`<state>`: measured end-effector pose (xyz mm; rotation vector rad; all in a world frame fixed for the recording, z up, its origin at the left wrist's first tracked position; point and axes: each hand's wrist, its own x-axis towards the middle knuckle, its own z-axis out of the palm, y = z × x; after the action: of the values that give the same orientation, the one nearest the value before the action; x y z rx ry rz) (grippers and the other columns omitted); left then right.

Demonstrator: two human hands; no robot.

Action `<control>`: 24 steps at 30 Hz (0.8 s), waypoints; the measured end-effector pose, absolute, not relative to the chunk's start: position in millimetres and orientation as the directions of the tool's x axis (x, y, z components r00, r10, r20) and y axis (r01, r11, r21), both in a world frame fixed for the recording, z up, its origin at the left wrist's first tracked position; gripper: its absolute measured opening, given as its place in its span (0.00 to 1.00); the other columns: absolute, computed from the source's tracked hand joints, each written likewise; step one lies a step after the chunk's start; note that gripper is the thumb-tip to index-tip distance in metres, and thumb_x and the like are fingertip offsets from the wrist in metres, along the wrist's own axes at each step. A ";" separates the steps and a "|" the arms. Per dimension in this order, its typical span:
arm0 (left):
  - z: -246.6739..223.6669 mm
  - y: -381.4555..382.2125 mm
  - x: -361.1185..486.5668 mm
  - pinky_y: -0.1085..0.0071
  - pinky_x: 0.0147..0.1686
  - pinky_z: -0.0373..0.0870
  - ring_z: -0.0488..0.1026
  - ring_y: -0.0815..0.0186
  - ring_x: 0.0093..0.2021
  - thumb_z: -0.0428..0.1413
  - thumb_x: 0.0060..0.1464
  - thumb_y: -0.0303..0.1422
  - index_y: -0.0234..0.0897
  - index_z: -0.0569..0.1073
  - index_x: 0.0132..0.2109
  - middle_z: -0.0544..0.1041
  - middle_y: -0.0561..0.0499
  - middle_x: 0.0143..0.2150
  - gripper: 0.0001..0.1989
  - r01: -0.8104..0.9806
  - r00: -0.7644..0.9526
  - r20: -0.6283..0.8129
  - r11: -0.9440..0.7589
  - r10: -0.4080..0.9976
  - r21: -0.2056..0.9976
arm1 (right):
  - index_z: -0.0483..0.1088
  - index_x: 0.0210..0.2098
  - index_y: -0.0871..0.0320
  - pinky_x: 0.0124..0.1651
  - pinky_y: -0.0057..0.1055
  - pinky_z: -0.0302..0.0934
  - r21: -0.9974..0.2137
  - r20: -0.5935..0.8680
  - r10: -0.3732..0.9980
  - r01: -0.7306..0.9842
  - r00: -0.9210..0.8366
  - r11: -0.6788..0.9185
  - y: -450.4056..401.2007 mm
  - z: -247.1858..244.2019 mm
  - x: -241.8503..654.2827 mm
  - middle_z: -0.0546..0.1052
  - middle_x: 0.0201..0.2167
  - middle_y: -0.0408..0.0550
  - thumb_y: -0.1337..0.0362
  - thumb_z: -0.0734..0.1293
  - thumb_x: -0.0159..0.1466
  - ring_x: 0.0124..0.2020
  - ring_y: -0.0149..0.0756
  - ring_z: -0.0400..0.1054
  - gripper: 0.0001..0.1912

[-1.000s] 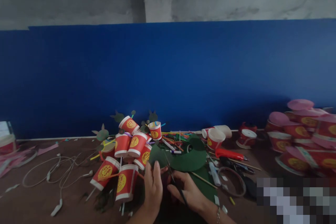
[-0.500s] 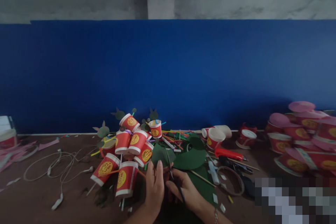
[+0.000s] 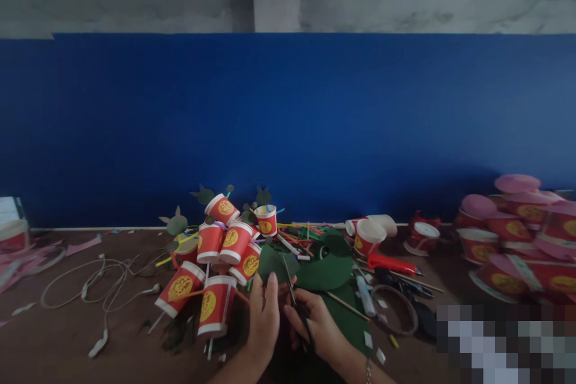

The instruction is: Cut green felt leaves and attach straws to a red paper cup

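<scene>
My left hand pinches a piece of dark green paper upright near the table's front, its thumb on the near face. In my right hand is a pair of scissors, fingers closed round the black handles. The blades point up and lie against the green piece; whether they are parted I cannot tell. Just left of my left hand stand red paper cups with yellow prints, straws and sticks. Larger dark green paper lies behind and right of my hands.
White earphones with a looped cord lie at left. Coloured straws are heaped behind my hands. To the right are a red utility knife, a glue tube and a tape ring. Red cups with pink paper are piled at far right.
The scissors have tilted slightly, their tips shifting a little left across the green piece. My left hand keeps its pinch almost in place.
</scene>
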<state>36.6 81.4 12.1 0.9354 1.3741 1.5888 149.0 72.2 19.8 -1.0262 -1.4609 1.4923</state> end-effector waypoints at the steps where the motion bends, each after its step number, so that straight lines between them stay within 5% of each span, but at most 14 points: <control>1: 13.4 81.0 36.8 0.59 0.51 0.62 0.64 0.51 0.54 0.55 0.47 0.43 0.35 0.69 0.45 0.74 0.40 0.46 0.20 -0.100 -0.410 0.002 -0.048 0.912 0.994 | 0.63 0.30 0.61 0.11 0.17 0.52 -1.000 -0.023 0.935 -0.005 -0.355 -0.027 72.3 20.1 148.9 0.65 0.12 0.36 0.47 0.66 0.52 0.10 0.23 0.57 0.22; 7: 17.7 78.8 39.0 0.64 0.53 0.60 0.63 0.53 0.55 0.58 0.43 0.41 0.37 0.70 0.43 0.73 0.43 0.48 0.19 -0.090 -0.438 -0.011 -0.031 0.899 0.995 | 0.63 0.29 0.61 0.11 0.17 0.52 -0.998 0.011 0.945 -0.061 -0.327 -0.010 73.9 22.7 148.9 0.66 0.14 0.36 0.48 0.67 0.51 0.11 0.22 0.59 0.21; 16: 9.7 88.3 40.8 0.63 0.45 0.66 0.72 0.56 0.43 0.61 0.40 0.43 0.33 0.71 0.44 0.77 0.42 0.39 0.25 -0.373 -0.337 -0.121 -0.014 0.934 0.928 | 0.62 0.31 0.60 0.07 0.15 0.46 -0.984 -0.173 0.941 0.097 -0.290 -0.151 77.2 23.6 152.9 0.65 0.10 0.35 0.46 0.66 0.51 0.09 0.24 0.59 0.22; 24: 24.8 87.0 42.5 0.65 0.42 0.68 0.74 0.58 0.41 0.59 0.43 0.44 0.35 0.69 0.45 0.77 0.45 0.38 0.24 -0.515 -0.193 -0.112 -0.003 0.975 0.857 | 0.62 0.29 0.59 0.08 0.15 0.46 -0.981 -0.181 0.921 -0.005 -0.344 -0.195 77.4 27.9 155.7 0.66 0.09 0.35 0.46 0.66 0.51 0.08 0.24 0.59 0.22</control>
<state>42.5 87.0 24.8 0.6502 0.9717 1.5287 155.7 77.4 27.9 -1.1351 -1.3343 1.6322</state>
